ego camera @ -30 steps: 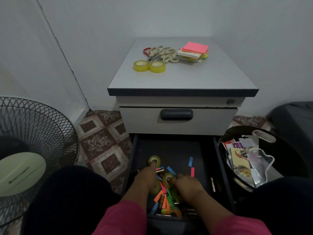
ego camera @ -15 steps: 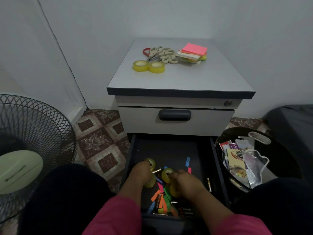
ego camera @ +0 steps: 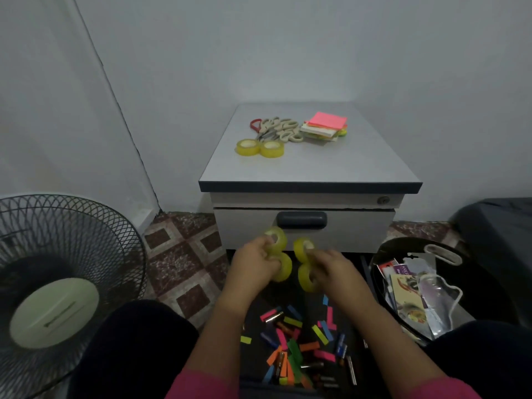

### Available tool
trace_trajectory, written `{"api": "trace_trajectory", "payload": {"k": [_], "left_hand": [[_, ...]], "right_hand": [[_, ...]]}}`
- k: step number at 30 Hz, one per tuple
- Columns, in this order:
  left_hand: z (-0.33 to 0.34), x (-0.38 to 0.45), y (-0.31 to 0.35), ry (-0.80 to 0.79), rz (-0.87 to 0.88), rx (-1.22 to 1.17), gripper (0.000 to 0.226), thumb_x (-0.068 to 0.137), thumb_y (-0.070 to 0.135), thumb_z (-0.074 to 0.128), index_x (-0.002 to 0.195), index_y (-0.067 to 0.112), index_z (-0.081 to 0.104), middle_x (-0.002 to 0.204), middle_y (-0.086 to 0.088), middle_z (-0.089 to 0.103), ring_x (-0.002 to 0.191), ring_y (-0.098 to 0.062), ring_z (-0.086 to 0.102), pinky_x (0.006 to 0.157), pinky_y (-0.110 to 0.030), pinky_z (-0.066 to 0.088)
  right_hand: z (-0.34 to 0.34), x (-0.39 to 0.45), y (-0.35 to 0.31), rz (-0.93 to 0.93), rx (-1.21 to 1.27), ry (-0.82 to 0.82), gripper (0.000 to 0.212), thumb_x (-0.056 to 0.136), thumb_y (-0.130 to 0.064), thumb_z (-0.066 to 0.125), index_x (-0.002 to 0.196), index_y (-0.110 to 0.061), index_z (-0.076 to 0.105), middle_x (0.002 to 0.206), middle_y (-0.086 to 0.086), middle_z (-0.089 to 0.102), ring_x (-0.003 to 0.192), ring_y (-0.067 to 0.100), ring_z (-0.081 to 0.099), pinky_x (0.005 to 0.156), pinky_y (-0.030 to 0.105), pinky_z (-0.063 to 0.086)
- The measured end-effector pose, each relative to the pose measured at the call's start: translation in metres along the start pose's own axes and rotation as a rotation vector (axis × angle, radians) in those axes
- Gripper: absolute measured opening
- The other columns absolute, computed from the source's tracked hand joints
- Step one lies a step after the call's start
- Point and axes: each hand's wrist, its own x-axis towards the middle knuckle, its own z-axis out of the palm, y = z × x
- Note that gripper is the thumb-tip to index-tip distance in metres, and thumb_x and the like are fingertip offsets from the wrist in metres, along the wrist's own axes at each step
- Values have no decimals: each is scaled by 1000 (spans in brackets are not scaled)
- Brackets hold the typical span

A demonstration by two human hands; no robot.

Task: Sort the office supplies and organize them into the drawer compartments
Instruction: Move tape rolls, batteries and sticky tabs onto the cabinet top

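Below the hands, coloured tabs point(ego camera: 290, 345) and batteries point(ego camera: 341, 345) litter the drawer point(ego camera: 358, 286).

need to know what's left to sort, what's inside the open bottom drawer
The open drawer holds scattered coloured paper strips and some small batteries, loose and unsorted. Both forearms cover part of the drawer floor, so anything under them cannot be seen.

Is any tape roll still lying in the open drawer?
No, only coloured strips and batteries lie in the drawer; each hand, left hand and right hand, holds two tape rolls.
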Motion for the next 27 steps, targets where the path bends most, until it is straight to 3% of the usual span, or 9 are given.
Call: {"api": "trace_trajectory", "payload": {"k": [4, 8, 11, 15, 20, 23, 27], "left_hand": [[-40, 1, 51, 138, 160, -101, 34, 77, 6, 64, 99, 32, 56, 72, 6, 44, 61, -7, 43, 54, -15, 38], [-74, 29, 86, 237, 218, -71, 33, 75, 10, 62, 100, 30, 58, 73, 7, 45, 63, -9, 44, 56, -20, 37], [-93, 62, 99, 204, 160, 113, 34, 76, 11, 61, 107, 24, 60, 82, 2, 52, 69, -14, 50, 54, -21, 36], [-111, 94, 102, 88, 83, 283, 29, 76, 12, 63, 105, 17, 64, 88, -3, 58, 77, -18, 53, 62, -24, 39], [-119, 113, 101, 1, 43, 338, 23, 77, 12, 63, 100, 17, 64, 82, 1, 54, 73, -16, 54, 62, -25, 44], [-121, 120, 100, -10, 59, 396, 26, 77, 13, 62, 103, 18, 65, 84, 2, 53, 72, -13, 51, 57, -24, 40], [-122, 125, 98, -32, 69, 382, 27, 80, 12, 62, 106, 18, 65, 82, 3, 50, 69, -9, 48, 52, -21, 36]], "right_hand": [[-52, 12, -35, -94, 83, 213, 43, 92, -12, 58, 133, -22, 55, 99, -8, 46, 89, 11, 49, 74, 24, 39], [-92, 33, -64, -130, 80, 297, 40, 93, -14, 56, 132, -22, 56, 97, -3, 47, 92, 18, 53, 79, 30, 44], [-119, 63, -83, -54, -32, 194, 44, 91, -15, 56, 134, -23, 53, 111, 5, 53, 104, 24, 54, 86, 34, 46], [-143, 98, -109, -41, -245, -2, 47, 91, -15, 57, 137, -20, 51, 128, 9, 56, 112, 25, 55, 87, 30, 45], [-140, 132, -126, -82, -488, -133, 34, 94, -11, 48, 126, -11, 59, 124, 12, 59, 107, 25, 58, 80, 30, 46], [-133, 146, -130, -72, -514, -168, 34, 94, -13, 50, 127, -10, 58, 125, 11, 58, 110, 25, 57, 89, 32, 47], [-124, 155, -133, -83, -481, -144, 32, 92, -14, 54, 123, -9, 61, 121, 12, 61, 107, 25, 59, 89, 34, 50]]}}
